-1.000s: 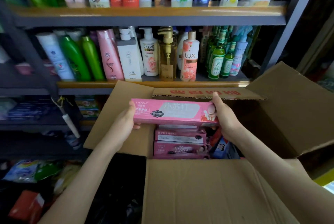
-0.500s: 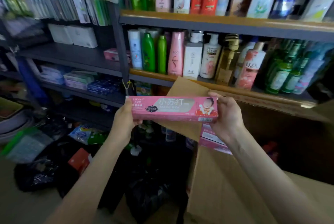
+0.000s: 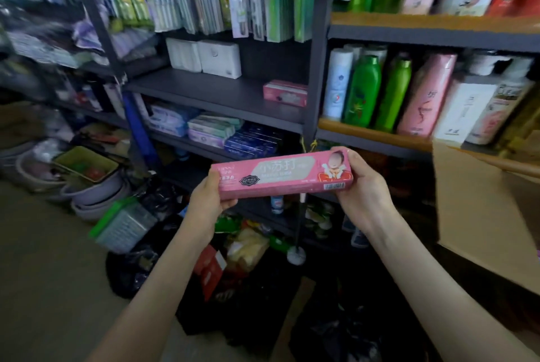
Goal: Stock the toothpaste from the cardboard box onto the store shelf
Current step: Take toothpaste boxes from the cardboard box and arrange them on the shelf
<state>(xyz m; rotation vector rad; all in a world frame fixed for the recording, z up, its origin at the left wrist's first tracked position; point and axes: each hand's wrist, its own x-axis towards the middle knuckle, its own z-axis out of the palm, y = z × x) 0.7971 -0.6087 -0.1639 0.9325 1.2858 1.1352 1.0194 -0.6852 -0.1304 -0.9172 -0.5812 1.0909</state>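
Note:
I hold a long pink toothpaste carton point(image 3: 280, 176) level in front of me, below the dark grey store shelf point(image 3: 222, 96). My left hand point(image 3: 209, 201) grips its left end and my right hand point(image 3: 361, 186) grips its right end. One matching pink toothpaste carton point(image 3: 285, 93) lies at the right end of that shelf. The cardboard box point(image 3: 485, 204) stands at the right edge of the view, only its flap and side showing.
White packs point(image 3: 204, 55) sit at the back of the same shelf. Blue and green cartons point(image 3: 233, 135) fill the shelf below. Shampoo bottles point(image 3: 388, 90) line the right-hand rack. Basins point(image 3: 87, 186), bags and packets crowd the floor.
I lifted the pink carton out of the cardboard box and turned left with it. The box has slid to the right edge of view and the grey shelf has come to the centre.

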